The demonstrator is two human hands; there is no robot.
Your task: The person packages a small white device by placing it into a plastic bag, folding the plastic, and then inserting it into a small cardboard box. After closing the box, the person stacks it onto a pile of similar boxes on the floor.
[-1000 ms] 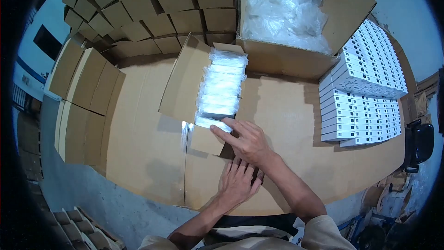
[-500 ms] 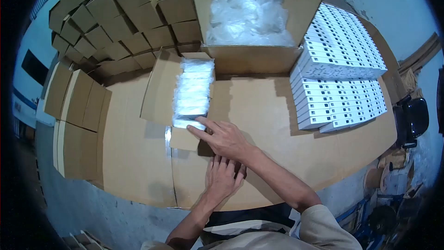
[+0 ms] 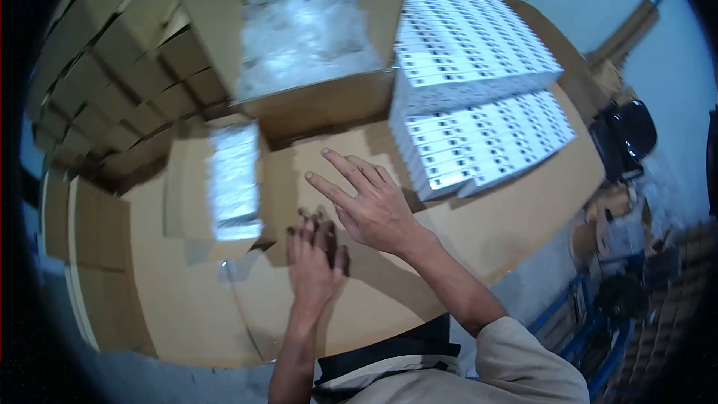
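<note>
Above the cardboard-covered table, my right hand (image 3: 372, 206) hovers with index and middle fingers stretched out and holds nothing. Its nearest neighbour is my left hand (image 3: 314, 265), whose fingers are spread just over the table, with nothing seen in them. To the left of both hands stands a small open carton (image 3: 185, 187), one flap folded out. Packs in clear plastic wrap (image 3: 235, 179) fill it in a row. Both hands are apart from these packs. On the right are stacked rows of small white boxes (image 3: 479, 131) with dark square marks.
Behind the small carton, a large open carton (image 3: 321, 116) holds a heap of clear plastic bags (image 3: 307, 34). Brown cartons (image 3: 112, 82) are piled at the back left, and more cartons (image 3: 101, 254) stand along the left edge. A black chair (image 3: 628, 135) is beyond the table's right side.
The camera view has swung right. My right hand has lifted off the wrapped packs and moved away to the right. My left hand has moved forward along the table, fingers now spread.
</note>
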